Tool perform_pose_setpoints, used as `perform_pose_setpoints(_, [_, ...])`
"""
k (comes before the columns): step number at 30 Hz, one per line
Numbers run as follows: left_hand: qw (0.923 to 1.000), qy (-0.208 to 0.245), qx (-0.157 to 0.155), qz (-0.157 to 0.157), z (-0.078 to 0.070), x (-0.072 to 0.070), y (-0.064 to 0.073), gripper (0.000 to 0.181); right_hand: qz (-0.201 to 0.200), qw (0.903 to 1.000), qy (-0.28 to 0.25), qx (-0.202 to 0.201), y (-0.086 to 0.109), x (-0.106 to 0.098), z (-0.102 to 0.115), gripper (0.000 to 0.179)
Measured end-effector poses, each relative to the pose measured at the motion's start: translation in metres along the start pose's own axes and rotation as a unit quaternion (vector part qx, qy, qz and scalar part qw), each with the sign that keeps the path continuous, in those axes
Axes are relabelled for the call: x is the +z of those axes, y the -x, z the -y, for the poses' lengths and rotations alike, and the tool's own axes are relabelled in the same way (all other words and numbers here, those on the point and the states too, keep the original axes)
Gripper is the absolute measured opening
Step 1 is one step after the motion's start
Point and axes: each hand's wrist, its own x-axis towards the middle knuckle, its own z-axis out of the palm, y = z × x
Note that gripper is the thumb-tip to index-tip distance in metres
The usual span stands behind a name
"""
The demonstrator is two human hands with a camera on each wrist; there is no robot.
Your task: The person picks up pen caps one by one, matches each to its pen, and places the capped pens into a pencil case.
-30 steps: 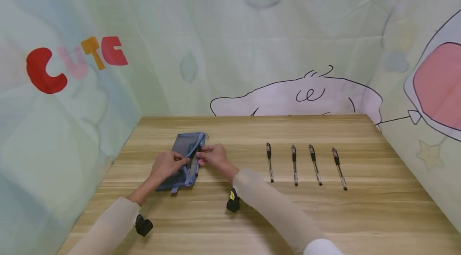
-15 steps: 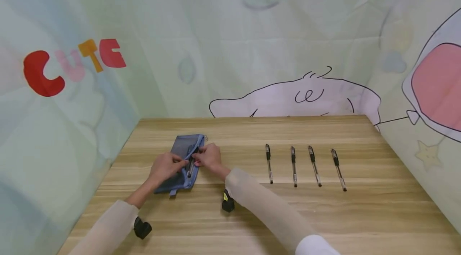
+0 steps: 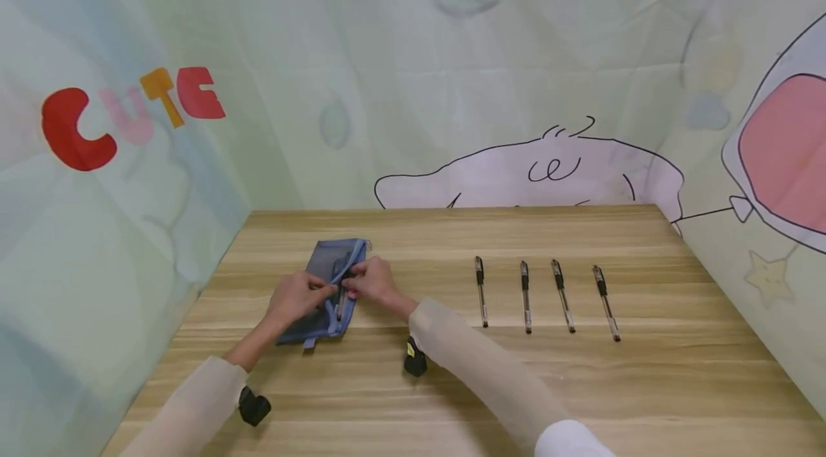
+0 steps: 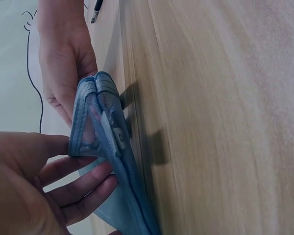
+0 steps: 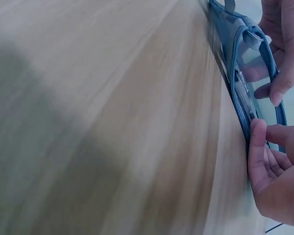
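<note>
A blue mesh zip pencil case [image 3: 330,255] lies toward the table's left side, its zipped mouth spread apart. My left hand [image 3: 297,299] pinches the left edge of that mouth between thumb and fingers, lifting it, as the left wrist view also shows. Inside the opening lies a clear-barrelled pen [image 3: 341,306] with a dark upper end. My right hand [image 3: 377,279] holds this pen near its dark end, fingertips within the mouth. In the right wrist view the clear pen barrel [image 5: 244,95] runs along the inside of the case, up to the right thumb.
Several black-capped pens stand apart in a row on the right half of the wooden table [image 3: 452,385], the leftmost pen [image 3: 482,292] nearest the right forearm. A printed cloth [image 3: 310,69] walls the back and sides.
The right hand has moved slightly left, bringing the pen from the case's right edge into its mouth. The left hand keeps its pinch on the edge.
</note>
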Motion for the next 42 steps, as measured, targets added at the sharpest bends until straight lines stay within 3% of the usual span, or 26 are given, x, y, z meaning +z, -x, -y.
perform_pose_setpoints(4, [1.0000,-0.002,0.002,-0.001,0.000,0.000,-0.002,0.028,0.029,0.9993,0.020,-0.014,0.003,-0.011,0.000,0.021])
perform_pose_setpoints(10, [1.0000,0.001,0.005,-0.004,0.000,0.001,-0.002,0.029,0.052,0.9983,-0.007,-0.027,0.015,-0.033,0.004,0.022])
perform_pose_setpoints(15, [0.9999,-0.001,0.013,-0.003,0.001,0.002,0.000,0.028,0.058,0.9977,0.010,-0.034,0.029,-0.066,0.009,0.023])
perform_pose_setpoints(19, [1.0000,-0.004,0.009,0.000,0.001,0.002,0.003,0.029,0.063,0.9979,0.005,-0.014,0.042,-0.095,0.012,0.022])
perform_pose_setpoints(24, [1.0000,-0.005,-0.003,-0.001,0.000,0.001,0.004,0.029,0.049,0.9986,0.015,0.015,0.056,-0.136,0.010,0.022])
perform_pose_setpoints(33, [0.9998,0.005,0.017,-0.001,-0.006,0.005,0.004,0.028,-0.004,0.9973,0.041,0.061,0.088,-0.213,-0.021,0.027])
perform_pose_setpoints(37, [0.9998,0.006,0.015,0.007,-0.003,0.005,0.003,0.027,-0.017,0.9945,0.087,0.056,0.099,-0.230,-0.030,0.022])
perform_pose_setpoints(42, [0.9997,-0.003,0.021,0.012,0.000,0.004,-0.003,0.028,-0.026,0.9883,0.136,0.064,0.105,-0.237,-0.035,0.015])
